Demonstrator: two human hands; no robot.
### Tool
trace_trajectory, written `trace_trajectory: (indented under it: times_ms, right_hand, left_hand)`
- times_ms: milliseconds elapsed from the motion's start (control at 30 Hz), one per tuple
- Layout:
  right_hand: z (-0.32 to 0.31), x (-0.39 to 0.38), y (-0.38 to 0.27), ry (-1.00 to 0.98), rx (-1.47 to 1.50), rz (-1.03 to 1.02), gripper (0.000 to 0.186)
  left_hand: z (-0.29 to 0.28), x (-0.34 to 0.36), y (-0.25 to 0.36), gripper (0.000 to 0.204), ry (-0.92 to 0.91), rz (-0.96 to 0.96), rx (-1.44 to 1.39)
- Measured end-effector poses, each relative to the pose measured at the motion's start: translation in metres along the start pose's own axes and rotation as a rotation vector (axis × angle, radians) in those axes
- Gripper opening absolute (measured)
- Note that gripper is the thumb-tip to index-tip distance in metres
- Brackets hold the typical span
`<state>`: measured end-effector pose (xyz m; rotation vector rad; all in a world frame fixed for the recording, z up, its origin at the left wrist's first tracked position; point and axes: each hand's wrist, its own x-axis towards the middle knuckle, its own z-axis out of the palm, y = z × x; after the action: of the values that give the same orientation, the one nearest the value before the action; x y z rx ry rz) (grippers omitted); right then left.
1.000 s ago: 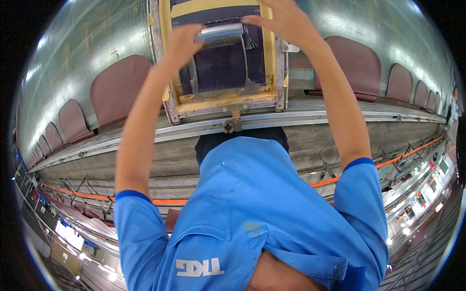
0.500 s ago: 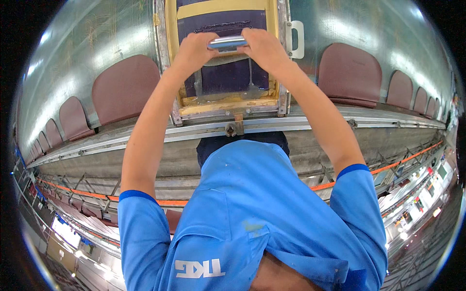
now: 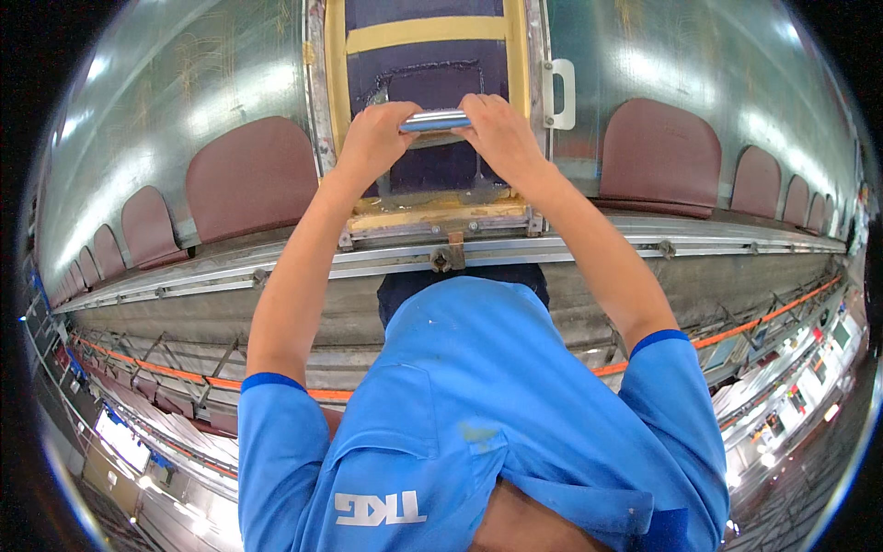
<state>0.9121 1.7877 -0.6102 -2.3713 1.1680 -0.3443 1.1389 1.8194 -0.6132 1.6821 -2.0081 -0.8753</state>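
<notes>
A squeegee [image 3: 437, 120] with a shiny metal bar lies crosswise over a printing screen. My left hand [image 3: 375, 143] grips its left end and my right hand [image 3: 504, 138] its right end, fingers wrapped over the far side. The blade's lower edge is partly hidden below the bar. Under it stretches the dark purple screen mesh [image 3: 432, 175], with a wet-looking dark line of ink [image 3: 428, 64] on the far side of the squeegee. Yellowish tape edges the screen frame [image 3: 520, 55], and a yellow strip [image 3: 428, 33] crosses it farther away.
A white handle [image 3: 559, 94] sticks out on the frame's right. Maroon rounded pieces [image 3: 660, 156] lie in a row on the shiny table [image 3: 607, 55], on both sides. A metal rail [image 3: 359, 262] with a bolt clamp [image 3: 441, 259] runs along the near edge.
Both hands have drawn the squeegee nearer to me across the screen. More of the dark mesh and the ink line now shows beyond it. The grip is unchanged.
</notes>
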Motion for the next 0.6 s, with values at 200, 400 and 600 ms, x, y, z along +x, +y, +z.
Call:
trace_trajectory:
  times_ms: [200, 400, 600]
  right_hand:
    - [-0.010, 0.071, 0.026, 0.069, -0.079, -0.004, 0.029]
    - [0.010, 0.006, 0.010, 0.079, -0.022, 0.011, 0.027]
    - [-0.009, -0.045, -0.018, 0.014, 0.174, 0.013, 0.033]
  left_hand:
    - [-0.018, 0.063, -0.035, 0.028, 0.133, 0.074, 0.127]
    - [0.008, 0.010, -0.004, 0.028, 0.079, 0.079, 0.139]
    - [0.018, -0.045, 0.024, 0.035, 0.034, 0.086, 0.047]
